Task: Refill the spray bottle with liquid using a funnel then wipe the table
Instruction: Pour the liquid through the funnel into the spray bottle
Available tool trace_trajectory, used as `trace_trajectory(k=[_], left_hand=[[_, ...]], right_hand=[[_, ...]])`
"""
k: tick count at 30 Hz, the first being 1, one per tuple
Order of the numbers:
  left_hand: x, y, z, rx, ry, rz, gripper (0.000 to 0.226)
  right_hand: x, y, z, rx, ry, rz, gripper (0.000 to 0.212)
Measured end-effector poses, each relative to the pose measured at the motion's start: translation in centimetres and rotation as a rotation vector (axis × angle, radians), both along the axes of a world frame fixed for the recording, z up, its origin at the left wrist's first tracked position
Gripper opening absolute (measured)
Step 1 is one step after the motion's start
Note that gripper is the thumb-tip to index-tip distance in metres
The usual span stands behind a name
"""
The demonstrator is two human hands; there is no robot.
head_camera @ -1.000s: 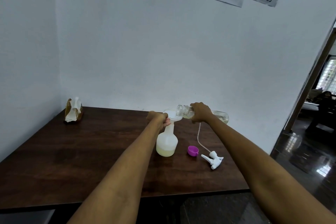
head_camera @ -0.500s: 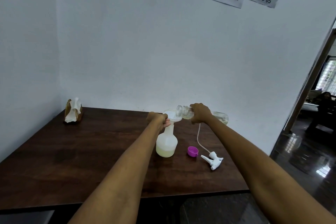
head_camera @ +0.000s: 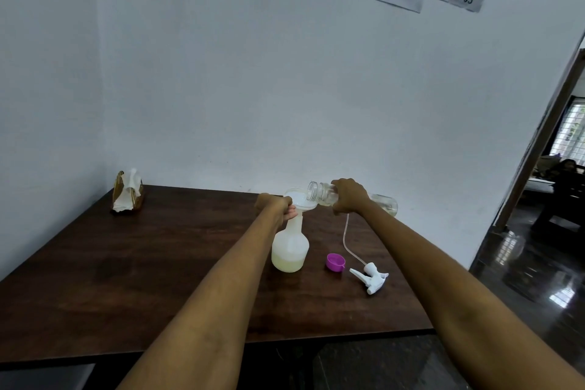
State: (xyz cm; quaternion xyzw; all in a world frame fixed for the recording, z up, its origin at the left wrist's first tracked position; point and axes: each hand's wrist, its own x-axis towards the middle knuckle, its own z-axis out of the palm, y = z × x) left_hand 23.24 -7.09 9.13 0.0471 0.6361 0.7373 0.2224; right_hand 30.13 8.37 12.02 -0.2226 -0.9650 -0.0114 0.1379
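Observation:
A white translucent spray bottle (head_camera: 290,247) stands on the dark wooden table (head_camera: 126,263), with pale yellow liquid in its lower part. A white funnel (head_camera: 299,198) sits in its neck. My left hand (head_camera: 275,206) grips the funnel at the neck. My right hand (head_camera: 348,196) holds a clear refill bottle (head_camera: 321,192) tipped almost flat, its open mouth over the funnel. The white trigger sprayer head (head_camera: 371,277) with its long tube lies on the table to the right.
A purple cap (head_camera: 335,262) lies between the spray bottle and the trigger head. A brown holder with white tissues (head_camera: 127,191) stands at the table's far left corner. White walls border the table behind and left; an open doorway (head_camera: 554,184) is at the right.
Hardly anything differs: both hands and the tipped refill bottle stay over the funnel; the view has shifted very slightly.

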Motion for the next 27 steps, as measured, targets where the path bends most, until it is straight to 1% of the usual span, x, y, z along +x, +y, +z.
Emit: trace_trajectory(k=[2, 4, 6, 8, 10, 13, 15, 17, 19, 20, 22, 25, 27], left_hand=[[0.08, -0.07, 0.04, 0.004, -0.003, -0.013, 0.008], [0.12, -0.15, 0.04, 0.004, 0.001, -0.013, 0.022], [0.17, -0.30, 0.10, -0.001, -0.007, -0.013, 0.029], [0.35, -0.51, 0.24, -0.005, -0.011, -0.008, 0.027], [0.37, -0.62, 0.33, -0.002, 0.001, 0.005, 0.018], [0.47, -0.68, 0.34, -0.012, 0.001, 0.002, 0.017], [0.32, -0.51, 0.29, -0.014, 0.004, 0.022, 0.010], [0.25, -0.37, 0.22, -0.019, 0.008, 0.017, 0.015], [0.19, -0.22, 0.02, -0.009, -0.003, 0.000, 0.023], [0.24, -0.19, -0.07, -0.007, -0.006, 0.002, 0.023], [0.43, -0.26, -0.10, -0.014, 0.019, 0.032, 0.011], [0.73, -0.53, -0.01, -0.007, 0.045, 0.066, 0.018], [0.69, -0.67, 0.18, -0.001, 0.050, 0.069, 0.017]], right_hand=[[-0.04, 0.02, -0.05, 0.008, -0.005, -0.003, 0.039], [-0.08, 0.03, -0.02, 0.017, -0.013, -0.007, 0.040], [-0.10, 0.00, 0.01, 0.025, -0.015, -0.009, 0.041], [-0.13, 0.08, -0.01, 0.034, -0.014, -0.007, 0.041], [-0.13, 0.18, -0.08, 0.041, -0.012, -0.010, 0.041], [-0.11, 0.34, -0.22, 0.041, -0.014, -0.013, 0.042], [-0.05, 0.40, -0.34, 0.031, -0.010, -0.014, 0.042], [-0.01, 0.47, -0.40, 0.011, 0.005, -0.011, 0.040], [0.00, 0.43, -0.47, -0.035, 0.029, -0.005, 0.033], [-0.02, 0.39, -0.51, -0.070, 0.041, -0.003, 0.029], [-0.12, 0.31, -0.70, -0.135, 0.065, 0.003, 0.025], [-0.37, 0.37, -0.97, -0.236, 0.119, 0.007, 0.027], [-0.34, 0.42, -0.97, -0.318, 0.151, 0.004, 0.036]])
